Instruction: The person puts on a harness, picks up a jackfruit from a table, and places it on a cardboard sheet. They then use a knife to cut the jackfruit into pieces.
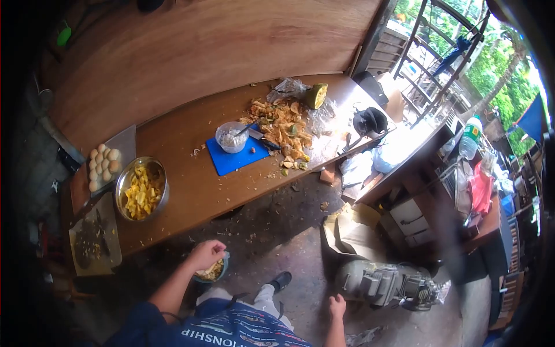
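Observation:
My left hand [209, 255], its fingers curled together, is over a teal-rimmed container [225, 264] of pale and yellowish scraps. Whether it pinches anything is hidden. My right hand [337, 306] hangs low at my other side with loosely parted fingers and nothing visible in it. On the wooden table [191, 176], a metal bowl [165, 194] holds yellow fruit pieces [141, 194]. A blue cutting board [226, 166] bears a clear plastic tub [231, 146] with pale contents and a utensil. A dark-handled knife [269, 144] lies at the board's right edge.
Peels and scraps [283, 124] pile beside a cut green-skinned fruit [316, 96]. Round pale balls [104, 165] sit on a sheet at the left, near a soiled tray [113, 254]. A cardboard box [361, 231] and a grey machine [376, 283] stand on the floor to the right.

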{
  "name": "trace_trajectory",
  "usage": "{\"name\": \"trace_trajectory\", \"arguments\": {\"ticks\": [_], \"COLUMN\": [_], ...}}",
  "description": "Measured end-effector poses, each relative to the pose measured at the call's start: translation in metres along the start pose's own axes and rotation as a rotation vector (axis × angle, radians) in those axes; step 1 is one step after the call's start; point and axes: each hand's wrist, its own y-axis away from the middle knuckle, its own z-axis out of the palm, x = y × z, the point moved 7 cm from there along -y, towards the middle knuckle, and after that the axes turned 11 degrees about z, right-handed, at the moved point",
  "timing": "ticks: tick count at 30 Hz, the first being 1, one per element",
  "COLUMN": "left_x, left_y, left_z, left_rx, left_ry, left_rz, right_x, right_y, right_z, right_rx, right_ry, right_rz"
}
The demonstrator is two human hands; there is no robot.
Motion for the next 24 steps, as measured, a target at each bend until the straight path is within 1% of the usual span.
{"name": "trace_trajectory", "arguments": {"ticks": [2, 6, 7, 8, 10, 11, 12, 14, 15, 16, 17, 19, 20, 22, 24], "left_x": [0.039, 0.074, 0.076, 0.075, 0.083, 0.085, 0.087, 0.084, 0.091, 0.091, 0.090, 0.097, 0.107, 0.139, 0.180], "left_y": [-0.023, -0.060, -0.071, -0.082, -0.106, -0.118, -0.133, -0.168, -0.189, -0.215, -0.247, -0.317, -0.360, -0.458, -0.555], "left_z": [0.020, 0.039, 0.040, 0.042, 0.038, 0.037, 0.038, 0.035, 0.032, 0.032, 0.030, 0.020, 0.012, -0.008, -0.035], "left_rx": [-0.010, 0.003, 0.024, 0.033, 0.129, 0.144, 0.142, 0.215, 0.230, 0.227, 0.239, 0.251, 0.255, 0.228, 0.242], "left_ry": [-0.010, -0.067, -0.071, -0.069, -0.047, -0.065, -0.062, 0.017, 0.024, 0.030, 0.046, 0.042, 0.019, -0.075, -0.126], "left_rz": [-0.015, 0.018, 0.014, 0.004, 0.039, 0.015, 0.015, 0.027, 0.038, 0.037, 0.070, 0.111, 0.123, 0.249, 0.341], "right_x": [-0.079, -0.131, -0.123, -0.124, -0.124, -0.122, -0.121, -0.126, -0.131, -0.135, -0.131, -0.108, -0.114, -0.145, -0.128], "right_y": [0.000, -0.038, -0.059, -0.071, -0.091, -0.101, -0.110, -0.134, -0.137, -0.145, -0.165, -0.209, -0.229, -0.239, -0.294], "right_z": [-0.038, -0.075, -0.072, -0.075, -0.082, -0.085, -0.088, -0.095, -0.102, -0.107, -0.107, -0.110, -0.106, -0.117, -0.104], "right_rx": [-0.001, 0.034, 0.003, -0.006, -0.014, -0.014, -0.026, -0.034, -0.032, -0.031, -0.014, -0.014, -0.018, 0.040, 0.122], "right_ry": [-0.041, -0.180, -0.226, -0.219, -0.170, -0.168, -0.159, -0.147, -0.192, -0.235, -0.250, -0.258, -0.274, -0.174, -0.098], "right_rz": [-0.081, -0.164, -0.151, -0.158, -0.121, -0.121, -0.105, -0.094, -0.059, -0.022, -0.059, -0.033, -0.012, 0.026, -0.088]}}
